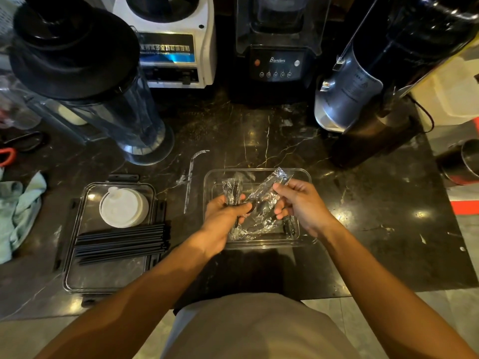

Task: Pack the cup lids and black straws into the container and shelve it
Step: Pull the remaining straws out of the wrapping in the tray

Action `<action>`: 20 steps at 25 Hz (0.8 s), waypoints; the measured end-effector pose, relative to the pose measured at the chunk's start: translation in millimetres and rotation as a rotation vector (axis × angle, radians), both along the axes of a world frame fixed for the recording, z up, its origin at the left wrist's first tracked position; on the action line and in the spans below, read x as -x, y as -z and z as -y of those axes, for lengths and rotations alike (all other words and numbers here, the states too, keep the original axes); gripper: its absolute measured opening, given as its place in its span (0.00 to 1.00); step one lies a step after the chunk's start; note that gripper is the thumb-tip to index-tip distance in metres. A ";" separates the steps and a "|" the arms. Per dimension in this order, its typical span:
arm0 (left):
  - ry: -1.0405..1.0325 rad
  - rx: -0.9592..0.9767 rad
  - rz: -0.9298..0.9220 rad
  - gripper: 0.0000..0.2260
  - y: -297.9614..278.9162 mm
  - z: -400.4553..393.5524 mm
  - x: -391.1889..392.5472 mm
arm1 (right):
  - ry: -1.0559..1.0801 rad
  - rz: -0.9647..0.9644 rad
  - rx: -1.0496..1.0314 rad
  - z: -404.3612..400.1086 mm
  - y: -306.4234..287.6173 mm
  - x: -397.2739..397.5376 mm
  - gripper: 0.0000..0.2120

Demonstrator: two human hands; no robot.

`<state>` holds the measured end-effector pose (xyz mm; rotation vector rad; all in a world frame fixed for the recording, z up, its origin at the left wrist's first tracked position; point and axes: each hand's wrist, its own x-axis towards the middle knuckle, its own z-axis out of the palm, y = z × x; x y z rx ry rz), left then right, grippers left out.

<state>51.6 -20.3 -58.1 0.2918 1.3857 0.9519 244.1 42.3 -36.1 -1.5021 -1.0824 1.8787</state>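
Observation:
A clear plastic container (303, 177) sits on the dark marble counter in front of me. Over it, my left hand (223, 218) grips a bunch of plastic-wrapped black items (231, 189). My right hand (298, 203) pinches another clear-wrapped black piece (269, 183) by its upper end. More wrapped pieces lie inside the container. To the left lies the container's clear lid (85, 275) with black clips. On the lid rest a stack of white cup lids (121, 207) and a bundle of black straws (121, 240).
Blender jug (103, 99), white blender base (176, 47), black blender (277, 55) and a steel machine (363, 94) line the back. A loose clear wrapper (190, 177) lies between lid and container. Green cloth (18, 211) at left, metal cup (464, 161) at right.

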 end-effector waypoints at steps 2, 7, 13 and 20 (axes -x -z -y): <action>0.026 -0.008 0.003 0.10 -1.2 -0.8 0.6 | 0.013 0.000 0.002 0.0 1.5 -2.3 0.10; 0.064 -0.003 -0.002 0.11 -1.5 -2.4 3.9 | 0.018 -0.045 0.020 0.7 2.2 -2.6 0.15; 0.082 -0.045 0.034 0.15 1.0 0.6 3.7 | 0.007 -0.085 0.058 1.1 0.3 3.7 0.11; -0.040 0.029 0.261 0.14 -0.1 0.1 5.0 | 0.129 -0.183 0.009 -9.1 -11.8 -2.9 0.03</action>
